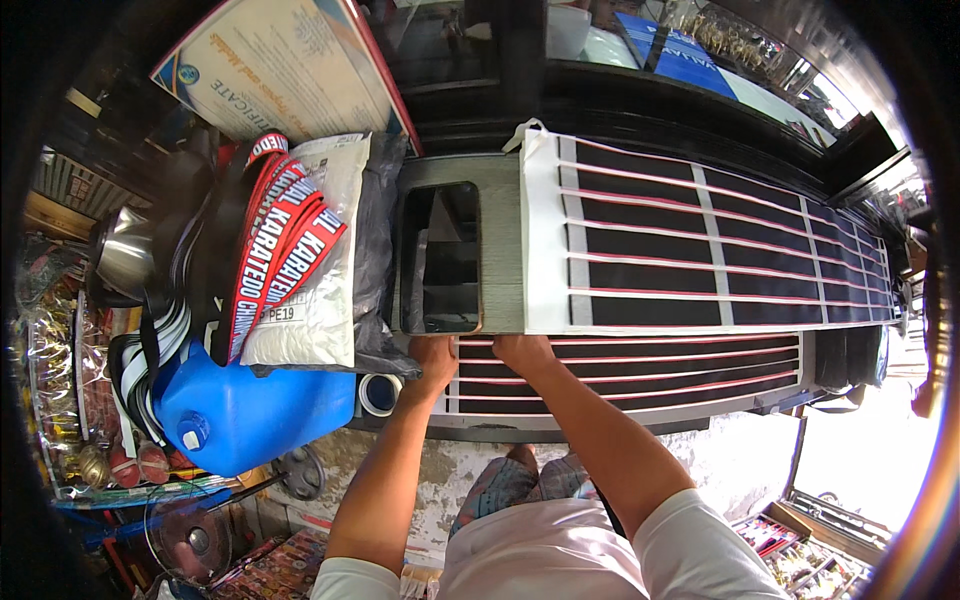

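Note:
A long black sheet [640,245] lies along the bench, crossed lengthwise by several thin red-and-white strips and by grey cross bands. Its left end is a plain white border [543,240]. Below its near edge a second striped black layer [640,362] shows, with similar strips. My left hand [434,360] is at the left end of this lower layer, close under the grey board. My right hand [524,352] reaches to the near edge of the upper sheet, just right of the left hand. The fingertips of both hands are hidden by that edge, so their grip does not show.
Left of the sheet is a grey board [500,240] with a rectangular opening. Beside it lie a white plastic package [310,340], red lettered straps [265,250], a blue jug [250,410] and a tape roll [380,393]. A framed certificate [290,70] leans behind; a fan [197,540] stands lower left.

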Tool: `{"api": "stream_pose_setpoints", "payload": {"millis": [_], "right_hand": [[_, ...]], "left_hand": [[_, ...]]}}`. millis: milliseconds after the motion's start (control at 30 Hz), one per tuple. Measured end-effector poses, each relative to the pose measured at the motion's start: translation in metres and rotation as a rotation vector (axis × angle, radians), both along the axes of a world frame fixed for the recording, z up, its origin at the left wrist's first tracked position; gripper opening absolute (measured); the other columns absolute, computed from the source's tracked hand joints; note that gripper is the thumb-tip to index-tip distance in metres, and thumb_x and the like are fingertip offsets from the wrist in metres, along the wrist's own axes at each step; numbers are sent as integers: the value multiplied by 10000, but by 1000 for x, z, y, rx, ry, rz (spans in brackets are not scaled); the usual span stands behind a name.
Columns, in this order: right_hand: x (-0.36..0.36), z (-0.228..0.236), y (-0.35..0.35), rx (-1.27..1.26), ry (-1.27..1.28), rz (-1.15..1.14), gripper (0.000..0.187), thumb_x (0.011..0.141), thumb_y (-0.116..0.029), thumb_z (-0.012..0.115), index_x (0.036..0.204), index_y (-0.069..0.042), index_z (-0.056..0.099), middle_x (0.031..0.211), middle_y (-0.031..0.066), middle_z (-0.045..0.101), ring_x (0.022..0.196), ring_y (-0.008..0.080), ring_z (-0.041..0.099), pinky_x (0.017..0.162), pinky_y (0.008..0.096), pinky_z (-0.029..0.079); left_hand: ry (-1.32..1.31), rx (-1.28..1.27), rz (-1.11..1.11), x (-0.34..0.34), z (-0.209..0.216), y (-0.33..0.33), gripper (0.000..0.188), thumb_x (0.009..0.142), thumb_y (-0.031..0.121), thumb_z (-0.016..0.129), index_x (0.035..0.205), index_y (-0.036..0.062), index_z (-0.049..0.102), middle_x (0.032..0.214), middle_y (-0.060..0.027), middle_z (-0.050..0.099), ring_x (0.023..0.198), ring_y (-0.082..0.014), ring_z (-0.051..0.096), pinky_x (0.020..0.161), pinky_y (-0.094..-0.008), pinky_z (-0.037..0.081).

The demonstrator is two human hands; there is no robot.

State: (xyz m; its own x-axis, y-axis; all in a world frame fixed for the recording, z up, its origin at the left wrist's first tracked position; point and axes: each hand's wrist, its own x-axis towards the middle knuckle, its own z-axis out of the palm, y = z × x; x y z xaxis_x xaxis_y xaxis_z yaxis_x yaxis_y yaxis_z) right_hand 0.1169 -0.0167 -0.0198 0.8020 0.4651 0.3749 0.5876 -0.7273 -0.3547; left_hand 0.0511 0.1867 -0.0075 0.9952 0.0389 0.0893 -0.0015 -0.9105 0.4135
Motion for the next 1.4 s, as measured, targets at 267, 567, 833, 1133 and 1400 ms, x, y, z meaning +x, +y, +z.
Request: {"api": "stream_pose_setpoints", "payload": {"millis": [267, 567, 833, 1133, 1400], "right_hand": [[8, -28, -1, 8, 188, 4, 416, 820, -118, 706, 1222, -18, 747, 1231, 237, 727, 1157, 474, 682, 1053, 592, 537], [1, -33, -3, 28, 132, -16, 499, 876, -200, 761, 1352, -61, 705, 1329, 227, 699, 1277, 469, 644, 1127, 592, 504], [1, -40, -1, 51, -2, -17, 471, 895, -194, 759, 1329, -20, 710, 1328, 226, 705, 1221, 482, 672, 1087, 594, 529], [-89, 73, -14, 256, 300, -15, 379, 901, -32, 730, 1278, -5, 746, 1352, 214, 677, 1160, 453, 669, 1048, 534, 542], [-161, 116, -99, 146, 450, -91, 380, 909, 7, 731, 1288, -5, 754, 1356, 213, 679, 1221, 444, 667, 1067, 534, 554]], "left_hand": [[-92, 79, -12, 14, -12, -5, 254, 929, 145, 750, 1170, 69, 774, 1196, -237, 737, 1103, -489, 708, 947, -615, 556], [-52, 56, -49, 5, -3, -1, 514, 916, 124, 762, 1419, 63, 671, 1409, -220, 691, 1297, -496, 639, 1122, -602, 495], [-215, 184, -208, 4, 8, 2, 465, 1010, 180, 729, 1449, 51, 645, 1485, -247, 645, 1364, -522, 590, 1155, -632, 457], [-21, -92, -180, 12, 25, -13, 446, 1033, 175, 700, 1455, 43, 644, 1471, -276, 650, 1396, -539, 561, 1187, -627, 431], [-244, -74, -59, -23, 38, -4, 333, 989, 138, 730, 1315, 73, 748, 1364, -253, 688, 1268, -515, 626, 1066, -605, 498]]}}
